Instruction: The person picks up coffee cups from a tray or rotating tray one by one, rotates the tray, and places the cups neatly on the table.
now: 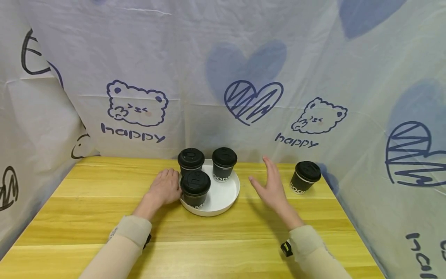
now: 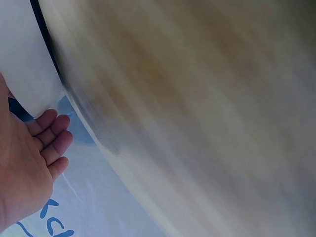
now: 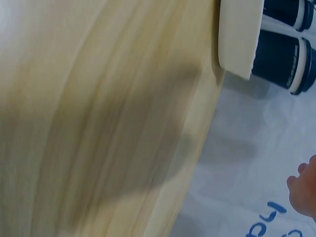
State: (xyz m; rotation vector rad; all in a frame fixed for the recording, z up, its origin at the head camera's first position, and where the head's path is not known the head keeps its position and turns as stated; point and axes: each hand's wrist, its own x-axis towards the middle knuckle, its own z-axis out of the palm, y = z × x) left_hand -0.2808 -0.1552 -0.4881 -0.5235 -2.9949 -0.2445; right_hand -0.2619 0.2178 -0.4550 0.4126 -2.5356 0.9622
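My left hand (image 1: 166, 186) rests against the left side of a round white tray (image 1: 223, 197), its fingers loosely bent. In the left wrist view, the fingertips (image 2: 59, 131) lie by the tray's outer wall (image 2: 29, 54). Three black lidded paper cups stand upright on the tray: a front cup (image 1: 195, 188), a back-left cup (image 1: 191, 159) and a back-right cup (image 1: 224, 163). My right hand (image 1: 271, 186) hovers right of the tray, thumb and fingers spread, holding nothing. A fourth black cup (image 1: 305, 177) stands on the table to its right.
The wooden table (image 1: 209, 248) reaches back to a white cloth (image 1: 195, 104) printed with blue hearts and bears. The cloth rises behind the cups and along both sides. The lone right cup stands near the table's back right corner.
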